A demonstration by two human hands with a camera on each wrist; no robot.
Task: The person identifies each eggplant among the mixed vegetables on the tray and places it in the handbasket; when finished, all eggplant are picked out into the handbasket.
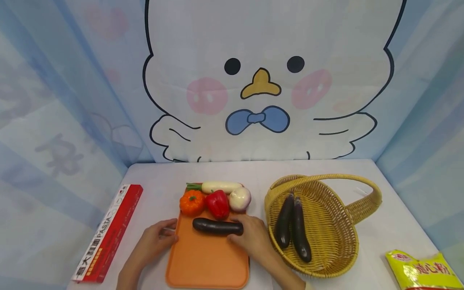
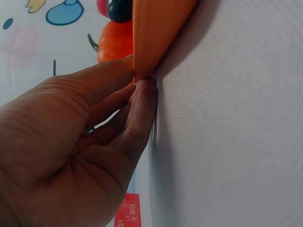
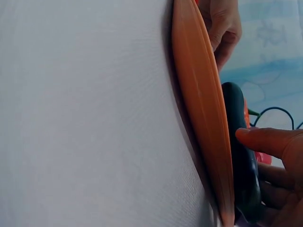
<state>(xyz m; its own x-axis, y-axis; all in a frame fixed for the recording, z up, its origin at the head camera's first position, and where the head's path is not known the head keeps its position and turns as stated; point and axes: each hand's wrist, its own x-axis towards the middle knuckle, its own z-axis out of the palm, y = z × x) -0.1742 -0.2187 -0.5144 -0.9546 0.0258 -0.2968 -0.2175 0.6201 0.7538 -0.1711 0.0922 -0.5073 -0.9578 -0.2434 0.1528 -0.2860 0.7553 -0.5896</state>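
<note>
A dark eggplant lies crosswise on an orange tray. My right hand holds it by its right end, with the thumb on the near side and the fingers on the far side, as the right wrist view also shows. My left hand pinches the tray's left edge between thumb and fingers. Behind the eggplant sit an orange pumpkin, a red bell pepper, a white and purple round vegetable and a white radish with green stalks.
To the right stands a wicker basket with a tall handle and two eggplants inside. A red and white pasta box lies at the left. A yellow packet is at the front right. A patterned curtain hangs behind the table.
</note>
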